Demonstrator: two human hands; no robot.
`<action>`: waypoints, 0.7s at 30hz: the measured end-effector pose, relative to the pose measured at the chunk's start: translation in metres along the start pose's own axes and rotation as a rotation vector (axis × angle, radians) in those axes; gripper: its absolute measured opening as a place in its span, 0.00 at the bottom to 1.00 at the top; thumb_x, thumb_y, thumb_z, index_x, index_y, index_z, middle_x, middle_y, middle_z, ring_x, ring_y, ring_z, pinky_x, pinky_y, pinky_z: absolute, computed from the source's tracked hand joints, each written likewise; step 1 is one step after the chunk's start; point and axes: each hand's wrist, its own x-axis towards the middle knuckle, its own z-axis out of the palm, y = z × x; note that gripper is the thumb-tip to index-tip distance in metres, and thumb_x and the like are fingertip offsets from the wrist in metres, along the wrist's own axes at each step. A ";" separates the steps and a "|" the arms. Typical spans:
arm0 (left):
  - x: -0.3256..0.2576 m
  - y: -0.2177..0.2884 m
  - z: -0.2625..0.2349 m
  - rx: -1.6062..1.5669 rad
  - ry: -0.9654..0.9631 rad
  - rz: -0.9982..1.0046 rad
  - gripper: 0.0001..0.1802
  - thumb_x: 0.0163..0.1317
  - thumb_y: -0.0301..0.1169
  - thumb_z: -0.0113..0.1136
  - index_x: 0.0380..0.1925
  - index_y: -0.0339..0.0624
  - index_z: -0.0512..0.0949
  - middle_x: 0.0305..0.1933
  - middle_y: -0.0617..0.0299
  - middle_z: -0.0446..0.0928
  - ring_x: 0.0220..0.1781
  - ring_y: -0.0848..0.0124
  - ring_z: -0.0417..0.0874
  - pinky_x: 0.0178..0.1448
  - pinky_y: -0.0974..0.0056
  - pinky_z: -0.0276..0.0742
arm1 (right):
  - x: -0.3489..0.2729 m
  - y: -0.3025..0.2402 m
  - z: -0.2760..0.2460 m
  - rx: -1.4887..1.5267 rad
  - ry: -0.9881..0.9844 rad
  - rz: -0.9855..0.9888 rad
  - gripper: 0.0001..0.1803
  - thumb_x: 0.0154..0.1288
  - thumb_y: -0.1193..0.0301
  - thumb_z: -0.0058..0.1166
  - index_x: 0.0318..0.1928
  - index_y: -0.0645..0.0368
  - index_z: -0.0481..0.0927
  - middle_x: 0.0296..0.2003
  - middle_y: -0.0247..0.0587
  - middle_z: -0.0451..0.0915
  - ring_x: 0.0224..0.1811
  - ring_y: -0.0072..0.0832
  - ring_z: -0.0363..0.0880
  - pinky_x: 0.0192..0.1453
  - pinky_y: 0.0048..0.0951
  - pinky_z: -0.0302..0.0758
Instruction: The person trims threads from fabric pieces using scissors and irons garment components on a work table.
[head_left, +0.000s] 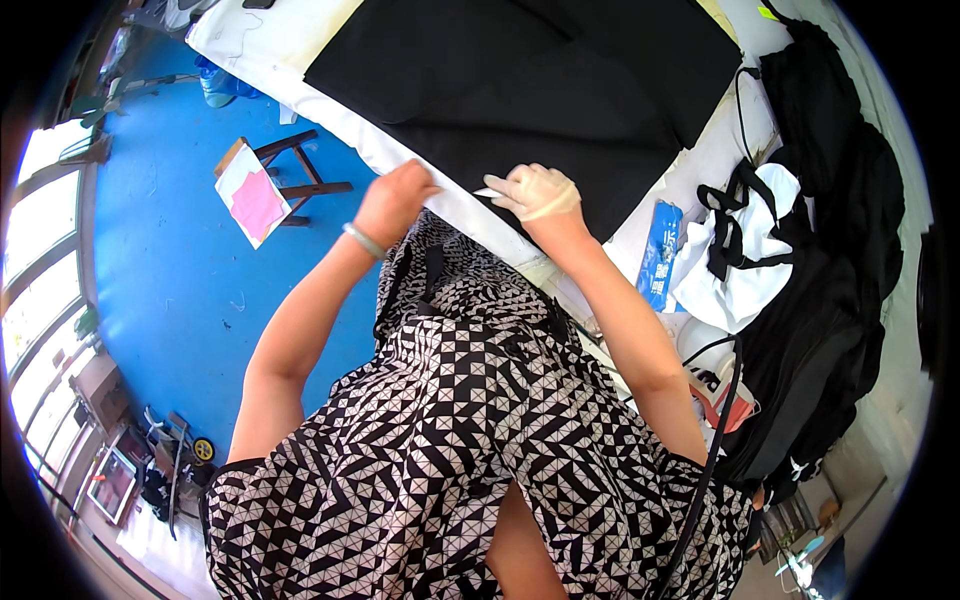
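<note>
A large sheet of black fabric point(540, 85) lies over the white-covered table point(345, 125) in front of me. My left hand point(395, 203), bare with a pale bangle at the wrist, is closed in a pinch just off the table's near edge. Whatever its fingers hold is too small to make out. My right hand point(540, 194) wears a thin whitish glove and is curled closed over the near edge of the black fabric. Something small and white shows at its fingertips, but its kind is unclear. A gap separates the two hands.
At right on the table are a blue printed strip point(660, 255), a white cloth with black straps point(745, 250) and heaped black fabric point(830, 250). A wooden stool point(300, 165) with pink and white sheets point(250, 205) stands on the blue floor point(180, 260) at left.
</note>
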 end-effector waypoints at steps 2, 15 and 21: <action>-0.015 -0.023 -0.026 0.075 0.100 -0.153 0.08 0.56 0.25 0.65 0.27 0.35 0.74 0.30 0.53 0.75 0.31 0.55 0.79 0.36 0.58 0.75 | -0.019 0.006 -0.004 -0.010 0.020 0.058 0.14 0.54 0.64 0.62 0.43 0.47 0.86 0.30 0.30 0.78 0.34 0.30 0.78 0.37 0.33 0.75; -0.014 -0.058 -0.044 0.760 0.204 -0.441 0.30 0.64 0.52 0.55 0.60 0.44 0.72 0.71 0.51 0.59 0.75 0.52 0.50 0.71 0.34 0.41 | -0.050 0.016 -0.025 0.379 0.274 0.491 0.21 0.61 0.67 0.62 0.56 0.47 0.81 0.37 0.38 0.78 0.41 0.31 0.80 0.49 0.31 0.76; 0.054 -0.004 -0.006 0.500 0.311 -0.187 0.27 0.62 0.46 0.61 0.57 0.43 0.75 0.63 0.59 0.73 0.75 0.58 0.59 0.75 0.36 0.35 | -0.100 0.089 -0.036 0.230 0.662 0.962 0.19 0.69 0.67 0.55 0.57 0.59 0.79 0.43 0.46 0.77 0.47 0.37 0.76 0.55 0.32 0.70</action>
